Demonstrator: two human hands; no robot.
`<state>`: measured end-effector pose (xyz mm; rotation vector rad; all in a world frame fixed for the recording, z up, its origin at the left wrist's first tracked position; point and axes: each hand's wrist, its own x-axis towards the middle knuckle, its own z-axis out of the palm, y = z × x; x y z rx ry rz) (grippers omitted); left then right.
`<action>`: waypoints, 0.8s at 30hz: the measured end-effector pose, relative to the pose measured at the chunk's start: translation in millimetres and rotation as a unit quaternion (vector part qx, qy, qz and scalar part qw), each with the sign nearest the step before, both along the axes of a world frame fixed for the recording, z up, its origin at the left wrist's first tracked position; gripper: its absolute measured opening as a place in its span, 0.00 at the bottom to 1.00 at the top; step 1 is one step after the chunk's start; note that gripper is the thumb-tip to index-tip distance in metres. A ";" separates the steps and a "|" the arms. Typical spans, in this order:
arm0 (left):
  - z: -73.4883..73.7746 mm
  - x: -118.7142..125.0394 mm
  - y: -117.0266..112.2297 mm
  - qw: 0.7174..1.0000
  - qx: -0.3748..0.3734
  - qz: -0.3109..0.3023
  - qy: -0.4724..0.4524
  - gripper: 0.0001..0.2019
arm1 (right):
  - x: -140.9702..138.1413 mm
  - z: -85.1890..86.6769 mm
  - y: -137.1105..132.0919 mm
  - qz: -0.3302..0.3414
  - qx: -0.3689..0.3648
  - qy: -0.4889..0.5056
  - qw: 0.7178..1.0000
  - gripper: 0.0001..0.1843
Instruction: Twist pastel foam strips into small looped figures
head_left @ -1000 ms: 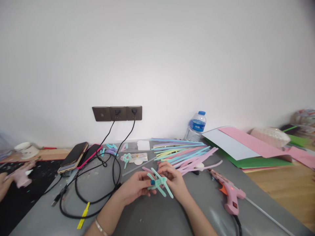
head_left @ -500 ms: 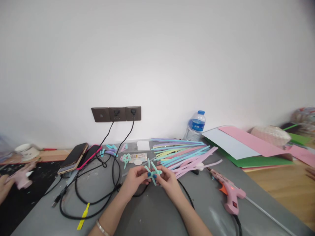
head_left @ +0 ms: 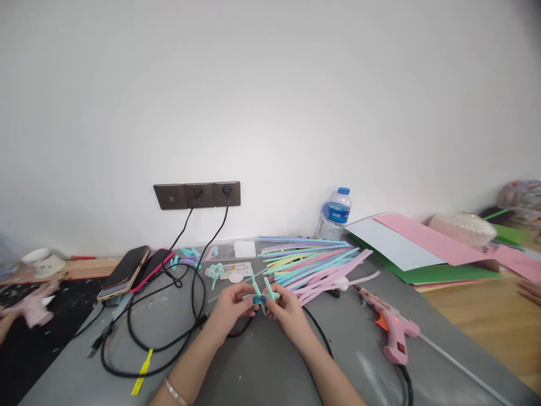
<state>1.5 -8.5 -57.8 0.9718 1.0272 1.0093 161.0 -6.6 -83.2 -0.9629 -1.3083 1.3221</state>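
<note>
Both my hands meet over the middle of the grey mat (head_left: pixel 262 361). My left hand (head_left: pixel 231 312) and my right hand (head_left: pixel 286 311) pinch a small teal piece made of looped paper strips (head_left: pixel 260 291), its ends sticking up between my fingertips. A pile of long pastel paper strips (head_left: pixel 313 260) lies just behind my right hand. Another small teal looped piece (head_left: pixel 216 272) rests on the mat behind my left hand.
A pink glue gun (head_left: pixel 391 331) lies at the right, its black cables (head_left: pixel 160 332) looping left to the wall sockets (head_left: pixel 196 194). Two phones (head_left: pixel 135 269) sit at the left, a water bottle (head_left: pixel 333 217) and coloured paper sheets (head_left: pixel 426 254) behind. Another person's hand (head_left: pixel 25 310) holds a pink tool at far left.
My hands moved away from me toward the strip pile, and the teal piece turned so its ends now point upward instead of sideways.
</note>
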 end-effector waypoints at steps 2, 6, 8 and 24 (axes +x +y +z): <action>-1.0 -0.1 0.1 1.000 -0.004 -0.007 -0.015 0.17 | 0.9 -0.6 0.6 0.000 -0.007 0.002 1.000 0.18; -2.7 0.7 1.3 1.000 0.013 -0.005 -0.008 0.16 | 1.9 0.8 0.8 0.001 -0.009 -0.003 1.000 0.19; -2.6 1.7 2.0 1.000 0.025 0.012 0.006 0.15 | 1.6 2.1 0.9 0.007 -0.009 -0.003 1.000 0.19; -8.0 0.4 5.0 0.998 0.033 0.053 0.025 0.11 | 0.2 26.7 6.6 -0.090 0.171 -0.133 0.972 0.12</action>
